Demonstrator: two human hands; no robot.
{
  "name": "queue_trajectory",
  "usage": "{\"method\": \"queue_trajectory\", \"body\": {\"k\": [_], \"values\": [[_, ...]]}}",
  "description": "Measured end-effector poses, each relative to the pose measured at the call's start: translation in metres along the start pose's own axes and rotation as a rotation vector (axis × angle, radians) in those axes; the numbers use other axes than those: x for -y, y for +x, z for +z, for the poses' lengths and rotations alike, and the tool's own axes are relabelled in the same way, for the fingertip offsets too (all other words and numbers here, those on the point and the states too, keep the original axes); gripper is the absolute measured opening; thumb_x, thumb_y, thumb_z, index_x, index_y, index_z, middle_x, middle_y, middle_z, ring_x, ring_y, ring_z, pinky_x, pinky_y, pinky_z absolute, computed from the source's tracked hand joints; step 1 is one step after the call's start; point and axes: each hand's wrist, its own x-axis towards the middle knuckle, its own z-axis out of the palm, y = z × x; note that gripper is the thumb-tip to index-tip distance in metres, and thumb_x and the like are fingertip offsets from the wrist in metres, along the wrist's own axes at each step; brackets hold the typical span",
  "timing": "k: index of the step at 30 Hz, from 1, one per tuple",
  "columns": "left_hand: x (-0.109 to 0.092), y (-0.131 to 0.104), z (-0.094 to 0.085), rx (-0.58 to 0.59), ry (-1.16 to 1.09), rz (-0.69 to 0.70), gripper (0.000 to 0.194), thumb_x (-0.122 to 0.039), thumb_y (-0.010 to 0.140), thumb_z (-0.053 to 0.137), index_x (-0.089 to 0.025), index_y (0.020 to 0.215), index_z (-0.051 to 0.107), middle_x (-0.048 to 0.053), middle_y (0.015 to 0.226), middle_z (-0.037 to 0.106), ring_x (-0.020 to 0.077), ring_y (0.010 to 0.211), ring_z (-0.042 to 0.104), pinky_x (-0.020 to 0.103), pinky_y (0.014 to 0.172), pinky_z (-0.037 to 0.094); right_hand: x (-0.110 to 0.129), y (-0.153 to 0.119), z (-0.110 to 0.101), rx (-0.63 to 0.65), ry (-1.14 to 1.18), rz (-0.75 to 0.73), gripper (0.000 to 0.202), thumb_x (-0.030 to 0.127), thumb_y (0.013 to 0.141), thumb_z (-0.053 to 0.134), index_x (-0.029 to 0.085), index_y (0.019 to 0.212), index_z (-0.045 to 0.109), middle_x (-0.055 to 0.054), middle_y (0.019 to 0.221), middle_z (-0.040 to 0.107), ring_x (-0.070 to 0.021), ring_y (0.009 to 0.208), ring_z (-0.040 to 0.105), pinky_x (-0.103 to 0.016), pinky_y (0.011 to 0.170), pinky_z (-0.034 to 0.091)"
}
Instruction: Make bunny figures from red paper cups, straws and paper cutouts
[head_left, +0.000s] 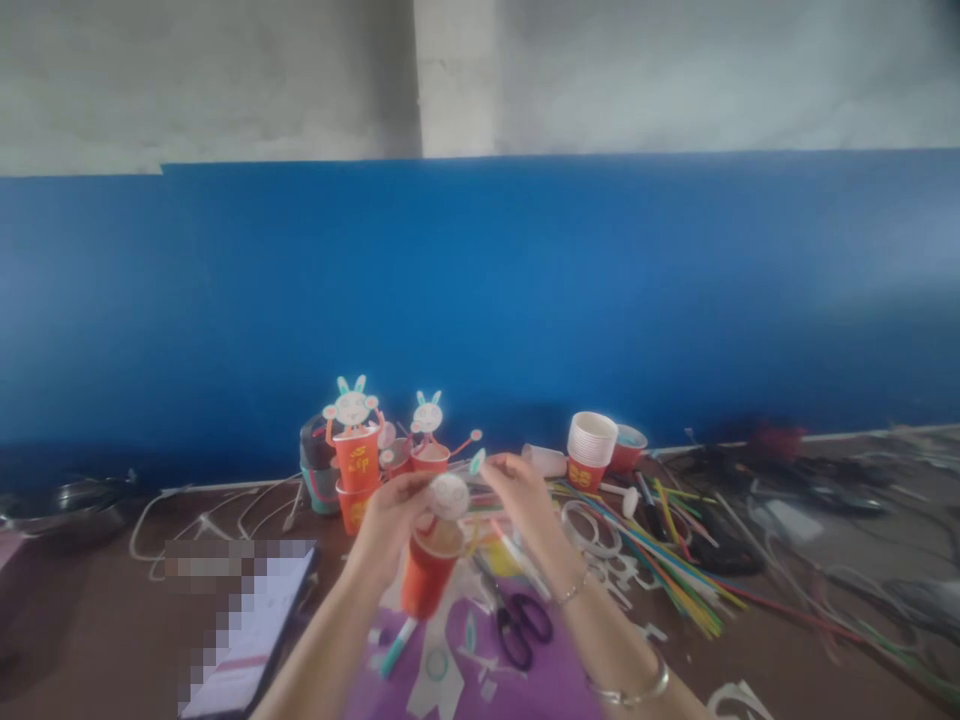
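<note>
My left hand (388, 518) pinches a round white paper face (450, 497) at its left edge. The face stands over the mouth of a red paper cup (426, 582), with a red strip showing just below it. Between the fingertips of my right hand (519, 490) is a small white-and-green paper ear (478, 461), held up to the right of the face and apart from it. Behind my hands, a finished-looking paper rabbit (351, 408) sits on stacked red cups, and a second paper rabbit (427, 416) rises from another cup.
Black-handled scissors (517, 628), a teal-capped marker (397, 648) and paper scraps (437, 680) lie on a purple sheet (551, 690). To the right are stacked paper cups (592, 448), a tape ring (591, 530) and coloured sticks (690, 595). Cables (832, 590) spread far right; a notebook (247, 640) lies left.
</note>
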Motion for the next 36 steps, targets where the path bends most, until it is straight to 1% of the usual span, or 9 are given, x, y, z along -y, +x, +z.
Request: {"method": "queue_trajectory", "body": {"k": [3,8,10,14,17,22,27,33,36], "values": [[-0.001,-0.011,0.015,0.087,-0.134,0.061,0.031,-0.032,0.065,0.073,-0.013,0.09,0.071,0.008,0.083,0.074,0.0201,0.074,0.067,0.029,0.069,0.051,0.007,0.001,-0.001,0.031,0.003,-0.014,0.019,0.036,0.069,0.061,0.017,0.069,0.064,-0.001,0.067,0.064,-0.0162,0.066,0.058,-0.024,0.057,0.045],[0.005,-0.016,0.025,0.161,-0.141,0.053,0.019,-0.031,0.071,0.072,-0.013,0.077,0.067,0.0,0.059,0.064,0.0111,0.052,0.055,0.023,0.054,0.042,0.006,0.0,-0.003,0.115,-0.042,-0.076,0.016,0.032,0.072,0.06,0.016,0.07,0.063,0.001,0.066,0.062,-0.0133,0.063,0.055,-0.023,0.058,0.043],[0.006,-0.016,0.025,0.179,-0.136,0.056,0.019,-0.032,0.072,0.071,-0.014,0.076,0.066,-0.002,0.056,0.061,0.0102,0.051,0.053,0.022,0.054,0.04,0.007,-0.001,-0.005,0.14,-0.074,-0.099,0.014,0.03,0.074,0.06,0.017,0.071,0.062,0.001,0.066,0.062,-0.0126,0.062,0.054,-0.022,0.058,0.042],[0.006,-0.016,0.024,0.159,-0.099,0.08,0.021,-0.034,0.071,0.072,-0.014,0.073,0.064,-0.001,0.061,0.062,0.0111,0.056,0.054,0.023,0.056,0.041,0.011,-0.004,-0.008,0.219,-0.107,-0.107,0.012,0.029,0.077,0.057,0.018,0.074,0.061,0.003,0.064,0.058,-0.0104,0.053,0.049,-0.021,0.05,0.04],[0.004,-0.015,0.025,0.151,-0.099,0.08,0.024,-0.035,0.069,0.074,-0.014,0.073,0.063,0.0,0.063,0.062,0.0115,0.057,0.054,0.023,0.056,0.042,0.016,-0.007,-0.011,0.241,-0.134,-0.136,0.009,0.026,0.077,0.056,0.018,0.075,0.06,0.003,0.066,0.058,-0.0091,0.051,0.047,-0.02,0.047,0.038],[0.005,-0.017,0.029,0.179,-0.164,0.086,0.032,-0.036,0.07,0.074,-0.015,0.094,0.067,0.004,0.08,0.068,0.0163,0.072,0.061,0.026,0.067,0.047,0.02,-0.008,-0.015,0.297,-0.184,-0.161,0.008,0.024,0.078,0.055,0.018,0.077,0.058,0.002,0.07,0.059,-0.0083,0.051,0.046,-0.019,0.047,0.037],[0.006,-0.019,0.029,0.195,-0.122,0.093,0.027,-0.038,0.074,0.071,-0.015,0.088,0.067,0.002,0.073,0.065,0.0148,0.066,0.059,0.025,0.062,0.046,0.022,-0.009,-0.015,0.305,-0.197,-0.156,0.009,0.025,0.079,0.054,0.018,0.078,0.058,0.001,0.072,0.059,-0.0089,0.053,0.047,-0.02,0.049,0.038],[0.005,-0.02,0.03,0.17,-0.068,0.147,0.018,-0.033,0.076,0.069,-0.016,0.08,0.065,-0.004,0.058,0.053,0.0137,0.062,0.055,0.023,0.061,0.044,0.024,-0.01,-0.014,0.335,-0.176,-0.139,0.008,0.024,0.081,0.054,0.018,0.079,0.059,0.001,0.072,0.058,-0.0089,0.053,0.047,-0.021,0.05,0.04],[0.004,-0.021,0.031,0.173,-0.072,0.137,0.017,-0.033,0.076,0.068,-0.016,0.078,0.064,-0.005,0.054,0.049,0.0135,0.059,0.054,0.023,0.059,0.043,0.024,-0.011,-0.014,0.331,-0.205,-0.164,0.007,0.023,0.08,0.054,0.018,0.078,0.059,0.001,0.073,0.058,-0.0099,0.058,0.049,-0.02,0.051,0.041]]}}
